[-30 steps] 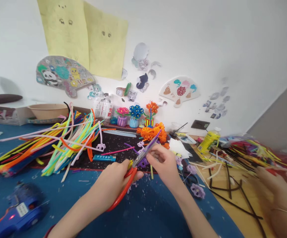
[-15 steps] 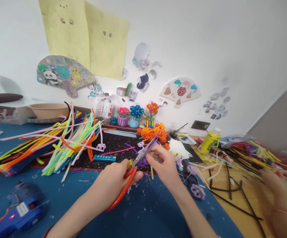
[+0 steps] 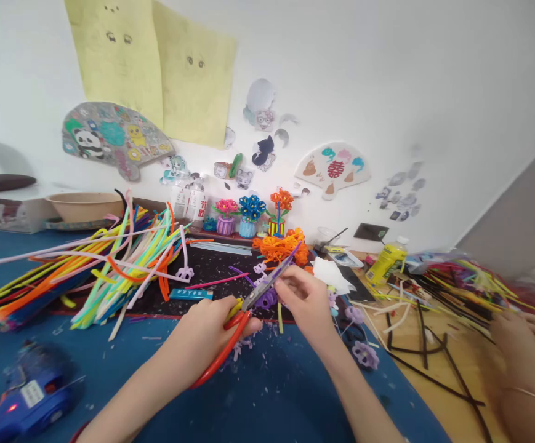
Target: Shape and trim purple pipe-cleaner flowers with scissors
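My left hand [image 3: 216, 326] is closed around a pair of red-handled scissors [image 3: 225, 358], whose grey blades point up and to the right. A bit of yellow [image 3: 234, 309] shows by its fingers. Close to the blade tips, my right hand [image 3: 304, 298] is pinched on a purple pipe cleaner [image 3: 295, 251], which lies along the blades. Its fingertips are partly hidden, and I cannot tell whether the blades touch the pipe cleaner. Just beneath the scissors is a curled purple pipe-cleaner piece [image 3: 267, 299].
A bundle of coloured pipe cleaners [image 3: 119, 264] lies left, with a blue glue gun [image 3: 36, 391] in front. Orange pipe-cleaner flowers [image 3: 281, 247] and potted flowers [image 3: 249, 215] stand behind. At right are a yellow bottle [image 3: 388, 261], black strips [image 3: 452, 369] and another person's hands [image 3: 519, 344].
The view has turned slightly to the right, so the scene sits a little further left. My hands keep nearly the same pose around the scissors and the purple pipe cleaner.
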A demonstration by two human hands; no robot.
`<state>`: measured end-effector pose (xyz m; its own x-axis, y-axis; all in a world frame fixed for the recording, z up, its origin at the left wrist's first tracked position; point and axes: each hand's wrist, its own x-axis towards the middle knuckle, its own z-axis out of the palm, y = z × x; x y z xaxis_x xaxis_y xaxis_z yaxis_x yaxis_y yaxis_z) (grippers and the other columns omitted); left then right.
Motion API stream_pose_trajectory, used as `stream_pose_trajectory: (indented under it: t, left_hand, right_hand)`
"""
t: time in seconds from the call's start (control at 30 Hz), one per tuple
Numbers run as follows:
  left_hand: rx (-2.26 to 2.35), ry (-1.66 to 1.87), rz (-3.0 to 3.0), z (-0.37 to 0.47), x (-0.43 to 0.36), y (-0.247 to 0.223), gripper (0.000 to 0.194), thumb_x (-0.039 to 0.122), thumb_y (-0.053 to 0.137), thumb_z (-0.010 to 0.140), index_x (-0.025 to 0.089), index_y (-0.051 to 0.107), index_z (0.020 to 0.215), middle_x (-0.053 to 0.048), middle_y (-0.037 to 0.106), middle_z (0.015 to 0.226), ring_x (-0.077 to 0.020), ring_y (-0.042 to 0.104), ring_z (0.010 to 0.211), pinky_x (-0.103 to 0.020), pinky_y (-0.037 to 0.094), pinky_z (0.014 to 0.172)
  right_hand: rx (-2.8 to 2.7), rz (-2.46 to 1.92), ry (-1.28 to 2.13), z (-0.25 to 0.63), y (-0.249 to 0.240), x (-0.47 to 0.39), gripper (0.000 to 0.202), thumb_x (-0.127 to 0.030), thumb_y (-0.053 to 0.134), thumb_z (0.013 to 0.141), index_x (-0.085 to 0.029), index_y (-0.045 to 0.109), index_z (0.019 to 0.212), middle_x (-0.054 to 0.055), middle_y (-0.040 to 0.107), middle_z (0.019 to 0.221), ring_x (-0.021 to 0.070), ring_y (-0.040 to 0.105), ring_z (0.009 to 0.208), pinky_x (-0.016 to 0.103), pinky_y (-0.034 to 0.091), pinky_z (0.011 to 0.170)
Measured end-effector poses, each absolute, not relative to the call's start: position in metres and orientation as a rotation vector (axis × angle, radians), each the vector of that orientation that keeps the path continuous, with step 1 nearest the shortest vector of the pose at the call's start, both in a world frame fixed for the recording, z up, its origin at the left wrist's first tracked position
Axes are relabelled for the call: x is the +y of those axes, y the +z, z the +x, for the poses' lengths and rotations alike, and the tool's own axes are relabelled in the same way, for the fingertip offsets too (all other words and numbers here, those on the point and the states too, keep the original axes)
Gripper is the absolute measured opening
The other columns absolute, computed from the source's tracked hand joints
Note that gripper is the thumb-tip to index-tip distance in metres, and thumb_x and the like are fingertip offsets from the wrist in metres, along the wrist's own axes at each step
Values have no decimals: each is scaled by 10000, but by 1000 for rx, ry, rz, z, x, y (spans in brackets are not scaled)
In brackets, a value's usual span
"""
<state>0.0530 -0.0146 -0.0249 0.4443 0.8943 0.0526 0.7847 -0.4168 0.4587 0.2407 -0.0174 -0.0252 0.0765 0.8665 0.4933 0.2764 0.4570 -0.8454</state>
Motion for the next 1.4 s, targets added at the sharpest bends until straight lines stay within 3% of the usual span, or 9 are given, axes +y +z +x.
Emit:
stream_pose_trajectory:
  t: [0.43, 0.8, 1.2, 1.4]
  left_hand:
    - [1471, 334, 2299, 55, -19, -24, 295, 533, 426, 817, 244, 378, 796, -32, 635, 757, -255, 649, 710, -273, 339, 560]
    - [1446, 397, 2259, 59, -21, -25, 227, 447, 404, 870, 240, 383, 779, -23, 629, 672, -230, 644, 642, -266, 318, 526]
    - [1454, 436, 2277, 60, -20, -29, 277, 460, 415, 875, 240, 350, 721, -4, 581, 624, -200, 587, 575, -258, 276, 511]
    - [1496, 396, 2362, 60, -19, -25, 291, 474, 416, 877, 230, 407, 721, -33, 616, 643, -232, 631, 636, -267, 260, 518]
  right_hand:
    - [-1517, -1083, 573, 240, -23, -20, 128, -275, 557, 828, -171, 598, 766, 0, 564, 652, 132, 508, 580, 238, 425, 540]
    - [-1562, -1102, 580, 238, -26, -20, 141, -292, 551, 838, -174, 609, 786, 9, 565, 686, 140, 511, 614, 243, 437, 555]
    - [-1592, -1089, 571, 234, -23, -22, 156, -283, 529, 851, -180, 585, 747, 5, 551, 677, 132, 478, 592, 238, 409, 546]
    - [-1616, -1100, 522, 234, -23, -23, 142, -261, 532, 842, -185, 596, 741, 4, 567, 673, 141, 507, 603, 242, 409, 553]
